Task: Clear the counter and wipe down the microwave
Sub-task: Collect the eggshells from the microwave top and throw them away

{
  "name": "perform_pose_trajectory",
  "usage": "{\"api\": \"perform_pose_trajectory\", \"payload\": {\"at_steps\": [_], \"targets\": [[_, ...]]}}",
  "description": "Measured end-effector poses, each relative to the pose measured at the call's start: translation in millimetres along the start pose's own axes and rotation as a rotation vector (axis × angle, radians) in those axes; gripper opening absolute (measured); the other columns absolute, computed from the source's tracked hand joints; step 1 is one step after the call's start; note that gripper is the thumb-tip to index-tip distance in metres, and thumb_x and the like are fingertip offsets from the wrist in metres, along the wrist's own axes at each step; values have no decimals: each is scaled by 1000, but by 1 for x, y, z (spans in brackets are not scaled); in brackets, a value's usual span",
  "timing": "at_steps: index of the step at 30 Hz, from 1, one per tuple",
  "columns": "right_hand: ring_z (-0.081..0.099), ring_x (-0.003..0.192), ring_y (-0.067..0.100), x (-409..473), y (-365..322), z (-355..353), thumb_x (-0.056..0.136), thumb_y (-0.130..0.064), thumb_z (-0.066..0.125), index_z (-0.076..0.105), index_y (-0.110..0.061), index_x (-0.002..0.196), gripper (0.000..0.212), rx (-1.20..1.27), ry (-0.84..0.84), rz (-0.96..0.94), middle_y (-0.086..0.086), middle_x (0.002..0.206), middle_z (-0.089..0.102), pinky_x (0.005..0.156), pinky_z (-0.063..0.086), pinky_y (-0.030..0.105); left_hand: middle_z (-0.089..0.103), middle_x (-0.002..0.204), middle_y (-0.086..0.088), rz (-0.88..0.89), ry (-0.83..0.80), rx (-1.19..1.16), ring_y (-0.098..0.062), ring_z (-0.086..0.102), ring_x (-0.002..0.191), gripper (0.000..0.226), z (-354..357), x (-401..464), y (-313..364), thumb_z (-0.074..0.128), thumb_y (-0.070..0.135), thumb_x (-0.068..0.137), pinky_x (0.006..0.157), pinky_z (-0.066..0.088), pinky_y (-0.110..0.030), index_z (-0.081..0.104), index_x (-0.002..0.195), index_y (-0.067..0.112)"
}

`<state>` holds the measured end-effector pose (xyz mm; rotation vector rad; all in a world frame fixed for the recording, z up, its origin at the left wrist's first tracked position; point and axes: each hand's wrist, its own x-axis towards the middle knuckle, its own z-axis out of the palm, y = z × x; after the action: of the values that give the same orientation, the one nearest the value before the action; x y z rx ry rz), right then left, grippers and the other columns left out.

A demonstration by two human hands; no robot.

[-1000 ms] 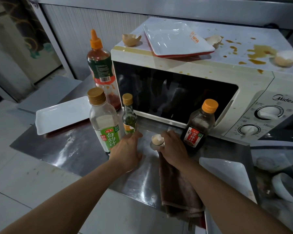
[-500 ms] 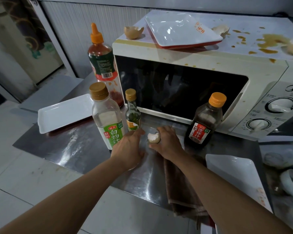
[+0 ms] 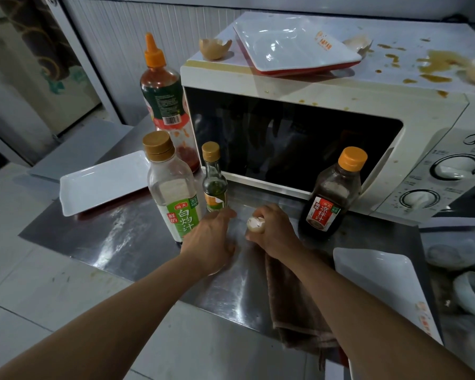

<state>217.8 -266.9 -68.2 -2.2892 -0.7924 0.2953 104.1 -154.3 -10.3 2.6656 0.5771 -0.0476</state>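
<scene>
Logging head view, the only one I have. Right hand [image 3: 272, 231], centre frame, fingers curled around a pale eggshell piece [image 3: 256, 223], held just above the steel counter [image 3: 115, 242]. A brown cloth [image 3: 294, 297] lies under the right wrist and hangs over the counter's near edge. Left hand [image 3: 210, 239] rests palm down on the counter, fingers relaxed and fairly straight, gripping nothing; its fingertips reach the base of the small green-label bottle [image 3: 214, 179].

Microwave [image 3: 285, 138] fills the upper right of frame, door closed. I note brown spills [image 3: 436, 61] on its top, plus a white tray [image 3: 294, 45] and an eggshell half [image 3: 215, 48] at its upper left corner.

Left of centre: clear bottle with green label [image 3: 173, 193], with a red sauce bottle [image 3: 163, 102] behind it. Dark sauce bottle [image 3: 332, 196] stands right of the hands. White trays lie at left [image 3: 102, 182] and lower right [image 3: 379, 281].
</scene>
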Motion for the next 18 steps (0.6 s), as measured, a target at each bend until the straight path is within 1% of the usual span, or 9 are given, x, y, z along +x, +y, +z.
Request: {"api": "perform_pose_trajectory", "payload": {"at_steps": [2,5,7,8,9,11,14,16,18], "targets": [[46,92,12,-3,-4,-8,70,-19,77,57,-11,103,39,19,8,2,3,107,53,72,33,23,51,134,-3,0,-5,3,-24,54,116,60,-3,-1,2,69,22,80,92,50,-40,40,132,24],[53,85,17,-10,-14,-24,71,-16,76,55,-10,98,35,54,-3,-1,2,93,56,70,44,30,52,133,-4,4,-16,4,-24,56,115,64,-10,-3,6,71,21,78,92,50,-42,38,133,23],[54,81,18,-14,-22,-36,72,-12,74,55,-10,97,32,69,1,-5,3,90,57,67,44,29,53,132,-4,16,-14,-10,-24,56,114,64,-17,-6,10,71,21,78,92,50,-42,38,133,22],[54,81,18,-16,-26,-42,73,-11,73,55,-10,100,32,71,3,-7,3,91,58,65,43,27,53,131,-3,25,-10,-15,-24,56,114,63,-22,-7,12,71,21,78,91,51,-42,39,133,22],[54,83,17,-17,-30,-48,75,-12,72,55,-11,104,33,71,1,-7,3,94,58,62,41,22,53,131,-3,34,-4,-14,-23,56,114,63,-27,-8,15,71,21,78,91,51,-42,39,132,22],[53,90,16,-20,-40,-62,78,-13,69,54,-13,112,37,63,-2,-4,2,100,57,62,37,15,52,132,-3,56,12,-13,-23,55,115,65,-40,-11,22,72,22,78,90,51,-40,38,133,22],[53,103,19,-25,-56,-83,79,-11,69,54,-9,118,42,0,11,-24,7,114,57,74,32,16,52,131,-4,86,41,-12,-24,55,114,64,-61,-17,32,71,23,78,86,50,-34,38,133,23],[55,104,22,-30,-67,-99,77,-10,71,56,-8,117,43,-24,31,-25,8,115,59,75,32,17,52,130,-5,114,51,-16,-23,55,112,61,-75,-20,39,70,22,78,85,50,-34,39,131,23],[57,100,21,-36,-79,-115,76,-10,73,57,-9,112,40,-17,56,-20,5,109,60,72,34,19,53,128,-4,147,62,-24,-23,56,111,59,-90,-24,45,69,22,79,86,51,-36,40,130,24]]}}
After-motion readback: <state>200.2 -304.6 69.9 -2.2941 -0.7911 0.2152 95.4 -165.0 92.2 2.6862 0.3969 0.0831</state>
